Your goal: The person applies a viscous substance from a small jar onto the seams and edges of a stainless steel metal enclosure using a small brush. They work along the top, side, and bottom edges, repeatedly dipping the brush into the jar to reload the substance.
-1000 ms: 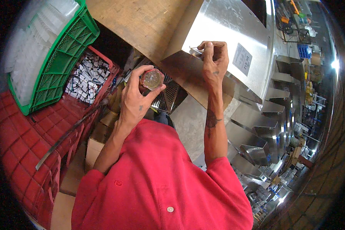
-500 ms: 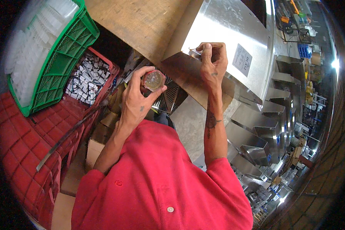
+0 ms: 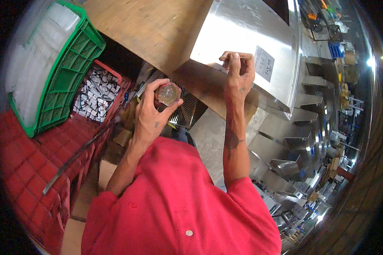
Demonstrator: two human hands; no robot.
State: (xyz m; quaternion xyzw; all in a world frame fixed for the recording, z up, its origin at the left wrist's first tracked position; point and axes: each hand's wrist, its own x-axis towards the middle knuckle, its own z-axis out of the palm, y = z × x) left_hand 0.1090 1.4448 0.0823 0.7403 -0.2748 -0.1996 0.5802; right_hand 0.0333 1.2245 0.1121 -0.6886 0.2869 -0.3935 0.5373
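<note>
My left hand (image 3: pixel 148 104) is closed round a small round jar (image 3: pixel 169 94) with yellowish, see-through contents, held in front of my chest with its top facing up. Over the near left part of a shiny sheet-metal box (image 3: pixel 238 29), my right hand (image 3: pixel 239 72) is closed in a pinch. What its fingertips hold, if anything, is too small to make out. A grey printed label (image 3: pixel 264 63) is on the box's upper face, just right of that hand. The box rests on a wooden tabletop (image 3: pixel 144 25).
To the left, a green crate (image 3: pixel 68 80) of clear plastic pieces stands on red crates (image 3: pixel 27 157). Beside it, a red bin (image 3: pixel 119 80) holds many small white-and-grey parts (image 3: pixel 95 95). Bent sheet-metal pieces (image 3: pixel 285 140) are lined up on the right. Cardboard boxes (image 3: pixel 106 172) sit at lower left.
My right hand has shifted slightly right and down, away from the box's near left corner. The thin stick-like thing at its fingertips no longer shows clearly. My left hand still holds the jar.
</note>
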